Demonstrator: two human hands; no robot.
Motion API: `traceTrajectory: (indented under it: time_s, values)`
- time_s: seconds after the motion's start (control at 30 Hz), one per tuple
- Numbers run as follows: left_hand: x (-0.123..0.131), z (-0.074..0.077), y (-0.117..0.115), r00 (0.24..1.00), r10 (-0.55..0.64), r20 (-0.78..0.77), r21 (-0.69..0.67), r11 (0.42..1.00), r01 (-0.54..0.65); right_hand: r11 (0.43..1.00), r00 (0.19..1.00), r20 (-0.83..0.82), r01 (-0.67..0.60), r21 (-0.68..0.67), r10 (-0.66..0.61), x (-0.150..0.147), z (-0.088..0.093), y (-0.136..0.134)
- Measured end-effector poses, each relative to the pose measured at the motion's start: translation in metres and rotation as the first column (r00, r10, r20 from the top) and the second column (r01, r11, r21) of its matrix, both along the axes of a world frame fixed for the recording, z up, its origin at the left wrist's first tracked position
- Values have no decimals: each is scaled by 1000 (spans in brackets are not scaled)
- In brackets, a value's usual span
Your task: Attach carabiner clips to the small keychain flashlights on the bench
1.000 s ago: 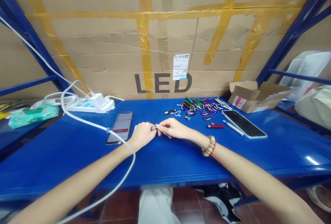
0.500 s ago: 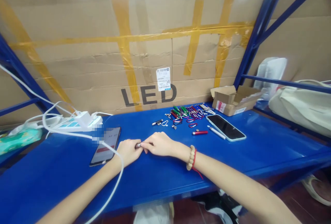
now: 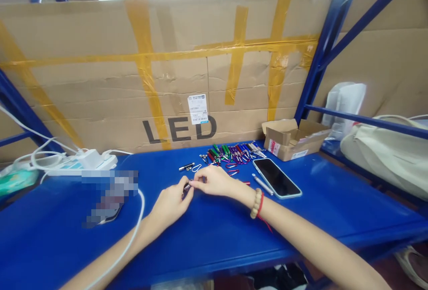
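My left hand (image 3: 171,204) is closed round a small dark metallic tube (image 3: 187,186), mostly hidden by the fingers. My right hand (image 3: 214,181) pinches the tube's upper end between thumb and fingertips, so the hands meet over the blue tabletop. Just beyond them lie a slim black and silver penlight (image 3: 186,166) and a silver carabiner clip (image 3: 196,167). Farther back is a pile of coloured metal tubes with carabiner clips (image 3: 234,152). A silver tube (image 3: 262,184) lies right of my right hand, and a red tube (image 3: 246,183) is partly hidden behind its wrist.
A pale-cased phone (image 3: 277,178) lies on the right before an open cardboard box (image 3: 294,140). On the left are a power strip (image 3: 100,163), a blurred-out phone (image 3: 112,203) and a white cable (image 3: 139,209) crossing my left forearm. A large cardboard sheet (image 3: 100,89) stands behind.
Both hands have moved slightly up the table, still together on the tube. The left hand's grip looks looser, with thumb and index finger apart around the tube. The camera view has shifted.
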State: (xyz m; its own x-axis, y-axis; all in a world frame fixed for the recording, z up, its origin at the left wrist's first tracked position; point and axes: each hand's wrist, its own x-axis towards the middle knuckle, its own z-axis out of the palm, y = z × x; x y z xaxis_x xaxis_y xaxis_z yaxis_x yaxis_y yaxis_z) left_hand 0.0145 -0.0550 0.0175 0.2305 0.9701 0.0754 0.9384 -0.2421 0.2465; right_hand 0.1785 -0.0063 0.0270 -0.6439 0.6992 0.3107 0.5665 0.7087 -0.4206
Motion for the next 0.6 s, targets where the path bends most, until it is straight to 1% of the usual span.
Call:
traceTrajectory:
  time_s: [0.07,0.13,0.17,0.23,0.33,0.47,0.53,0.6]
  values:
    - [8,-4,11,990,-53,131,-2,999,53,1000,1000,16,-3,12,3,12,2,10]
    - [9,-11,22,949,-193,249,76,981,179,998,998,37,-42,46,41,22,4,15]
    - [8,-14,28,927,-259,272,105,965,239,996,997,43,-59,65,56,26,5,15]
    - [6,-19,36,902,-303,306,119,953,280,994,997,49,-65,93,61,32,4,13]
    - [11,-21,46,883,-282,375,148,959,244,990,998,57,-27,136,20,36,2,9]
    - [33,-21,59,892,-262,368,215,958,192,974,997,58,31,224,-45,39,-5,10]
    - [45,-23,64,886,-226,405,248,960,131,963,997,44,57,263,-71,41,-7,13]
    - [52,-26,65,873,-227,431,295,950,102,953,996,33,74,295,-88,42,-9,16]
